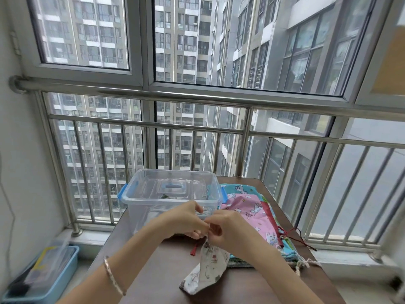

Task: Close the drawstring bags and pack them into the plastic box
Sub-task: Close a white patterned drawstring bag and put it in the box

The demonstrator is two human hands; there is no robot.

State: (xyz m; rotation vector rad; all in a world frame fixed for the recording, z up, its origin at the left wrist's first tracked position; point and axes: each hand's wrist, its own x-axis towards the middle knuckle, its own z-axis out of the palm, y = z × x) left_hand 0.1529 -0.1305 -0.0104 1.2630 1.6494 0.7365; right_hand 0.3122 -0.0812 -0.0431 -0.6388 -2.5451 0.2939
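Observation:
A white printed drawstring bag [208, 268] hangs from my hands, its bottom resting on the brown table [166, 270]. My left hand [186, 220] and my right hand [228, 229] meet at the bag's gathered top and pinch it there; a red cord end [194, 249] dangles below them. Just behind my hands stands the clear plastic box [171, 194] with blue latches, open at the top. What lies inside it is hard to make out. To the right of the box lies a pile of flat bags, a pink printed one [252, 207] on top.
A metal railing [197, 128] and windows close off the far side of the table. Loose red cords [300, 236] trail off the pile near the table's right edge. On the floor at the lower left sits a blue bin [43, 277].

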